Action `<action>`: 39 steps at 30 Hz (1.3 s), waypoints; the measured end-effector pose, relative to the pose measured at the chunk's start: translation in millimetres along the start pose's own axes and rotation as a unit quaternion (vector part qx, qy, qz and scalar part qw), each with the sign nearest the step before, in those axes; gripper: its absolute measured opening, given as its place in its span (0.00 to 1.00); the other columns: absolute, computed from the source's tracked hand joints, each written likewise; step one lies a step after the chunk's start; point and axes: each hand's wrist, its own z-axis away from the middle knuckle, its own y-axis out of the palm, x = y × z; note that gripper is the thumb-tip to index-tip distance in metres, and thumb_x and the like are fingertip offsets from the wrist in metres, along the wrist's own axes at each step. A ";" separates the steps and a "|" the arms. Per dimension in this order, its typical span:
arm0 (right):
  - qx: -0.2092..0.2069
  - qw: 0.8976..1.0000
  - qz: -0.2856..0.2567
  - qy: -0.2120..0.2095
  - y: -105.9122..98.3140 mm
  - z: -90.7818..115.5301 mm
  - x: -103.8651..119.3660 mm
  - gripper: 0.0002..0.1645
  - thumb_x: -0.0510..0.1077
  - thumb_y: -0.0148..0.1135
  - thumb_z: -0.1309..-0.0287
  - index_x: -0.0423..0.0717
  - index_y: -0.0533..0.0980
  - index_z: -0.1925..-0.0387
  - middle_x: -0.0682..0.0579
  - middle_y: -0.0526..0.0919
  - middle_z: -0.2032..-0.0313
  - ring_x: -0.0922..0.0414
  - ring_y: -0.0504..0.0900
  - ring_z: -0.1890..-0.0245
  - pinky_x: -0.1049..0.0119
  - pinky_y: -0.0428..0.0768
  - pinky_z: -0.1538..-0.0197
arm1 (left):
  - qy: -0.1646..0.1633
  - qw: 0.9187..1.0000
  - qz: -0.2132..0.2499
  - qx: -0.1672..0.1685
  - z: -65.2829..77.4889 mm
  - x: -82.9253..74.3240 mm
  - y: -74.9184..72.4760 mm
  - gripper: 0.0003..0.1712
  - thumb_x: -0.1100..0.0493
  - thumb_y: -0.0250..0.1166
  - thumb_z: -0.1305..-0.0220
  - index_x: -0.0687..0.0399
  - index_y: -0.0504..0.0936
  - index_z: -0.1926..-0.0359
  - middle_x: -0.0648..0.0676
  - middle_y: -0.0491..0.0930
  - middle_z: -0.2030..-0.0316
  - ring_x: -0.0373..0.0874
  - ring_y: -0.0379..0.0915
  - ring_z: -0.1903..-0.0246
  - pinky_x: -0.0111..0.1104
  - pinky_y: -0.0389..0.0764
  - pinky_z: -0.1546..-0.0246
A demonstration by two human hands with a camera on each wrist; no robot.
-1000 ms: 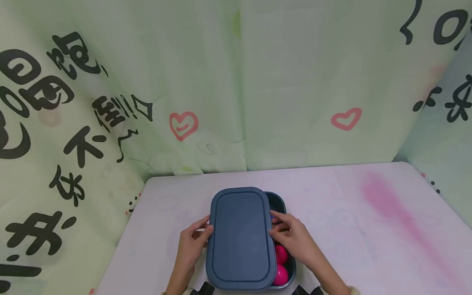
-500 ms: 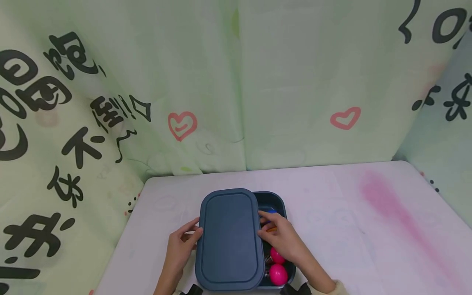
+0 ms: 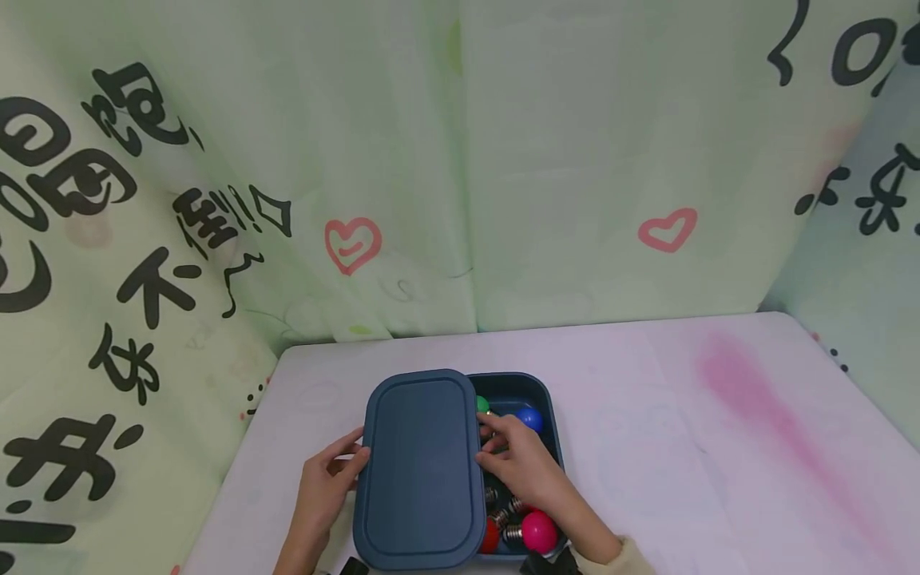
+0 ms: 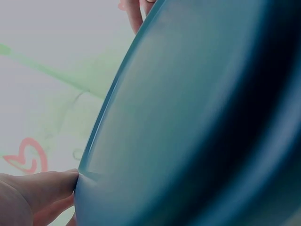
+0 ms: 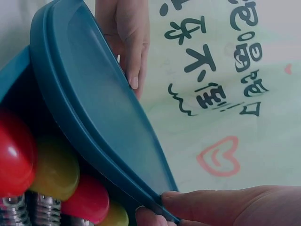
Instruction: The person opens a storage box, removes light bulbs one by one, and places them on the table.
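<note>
A dark blue rectangular lid (image 3: 420,471) is held by its two long sides, shifted left so that it covers only part of the dark blue box (image 3: 509,385). My left hand (image 3: 323,483) pinches the lid's left edge between thumb and fingers. Over the box, my right hand (image 3: 523,465) pinches the right edge; its thumb and fingertips also show at the rim in the right wrist view. Inside the box lie several coloured bulbs with metal screw bases: a pink bulb (image 3: 539,531), a red bulb (image 3: 490,537), a blue bulb (image 3: 530,418), a green bulb (image 3: 482,404) and a yellow bulb (image 5: 57,167). The lid hides others.
The white table (image 3: 683,455) has a pink smear (image 3: 747,391) toward its right side. Behind it and at both sides hangs a pale green curtain (image 3: 561,160) with black lettering and red hearts. Black straps (image 3: 549,564) show at the wrists.
Both hands have moved left with the lid, sliding it off the box's right part. More of the box's inside now shows, including the green, blue and red bulbs.
</note>
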 end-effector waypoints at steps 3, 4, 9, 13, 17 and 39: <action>0.004 1.000 0.008 -0.003 4.1 -2.8 1.3 0.32 0.33 0.66 0.41 0.30 0.70 0.36 0.42 0.78 0.54 0.56 0.81 0.60 0.66 0.85 0.57 | 0.001 1.000 -0.009 0.002 0.2 -0.6 -4.9 0.29 0.52 0.70 0.37 0.57 0.79 0.38 0.58 0.80 0.56 0.38 0.78 0.66 0.29 0.83 0.69; 0.006 1.000 0.010 -0.004 5.4 -3.7 1.6 0.32 0.33 0.66 0.41 0.30 0.70 0.36 0.42 0.78 0.54 0.56 0.81 0.60 0.66 0.85 0.58 | 0.002 1.000 -0.013 0.003 0.2 -1.1 -6.5 0.29 0.51 0.70 0.37 0.57 0.78 0.38 0.58 0.80 0.56 0.38 0.78 0.66 0.29 0.83 0.69; 0.019 1.000 0.010 -0.005 11.4 -7.3 3.9 0.32 0.33 0.66 0.41 0.31 0.69 0.36 0.40 0.78 0.52 0.55 0.81 0.59 0.65 0.85 0.58 | 0.001 1.000 -0.030 0.003 -1.3 -1.2 -14.8 0.29 0.51 0.69 0.36 0.57 0.78 0.37 0.58 0.80 0.55 0.38 0.78 0.65 0.29 0.83 0.68; 0.027 1.000 0.007 -0.006 16.7 -10.4 6.5 0.32 0.32 0.66 0.42 0.31 0.69 0.36 0.39 0.77 0.51 0.53 0.81 0.58 0.65 0.86 0.58 | -0.006 0.999 -0.031 0.006 -3.0 3.0 -22.8 0.31 0.50 0.70 0.37 0.56 0.77 0.37 0.58 0.79 0.54 0.38 0.78 0.65 0.29 0.83 0.68; 0.032 0.999 0.005 -0.008 22.1 -13.1 9.9 0.33 0.32 0.66 0.42 0.30 0.69 0.36 0.39 0.76 0.51 0.52 0.81 0.58 0.65 0.86 0.59 | -0.017 0.999 -0.026 0.012 -4.9 9.0 -30.6 0.33 0.49 0.71 0.39 0.55 0.76 0.35 0.57 0.78 0.54 0.38 0.78 0.63 0.30 0.83 0.67; 0.058 0.998 0.024 0.005 54.1 -24.7 26.0 0.36 0.32 0.68 0.44 0.31 0.67 0.35 0.43 0.74 0.53 0.57 0.74 0.61 0.69 0.82 0.58 | -0.052 0.995 -0.080 0.013 -9.7 19.2 -60.9 0.38 0.44 0.70 0.39 0.57 0.73 0.33 0.60 0.77 0.50 0.37 0.78 0.61 0.28 0.83 0.64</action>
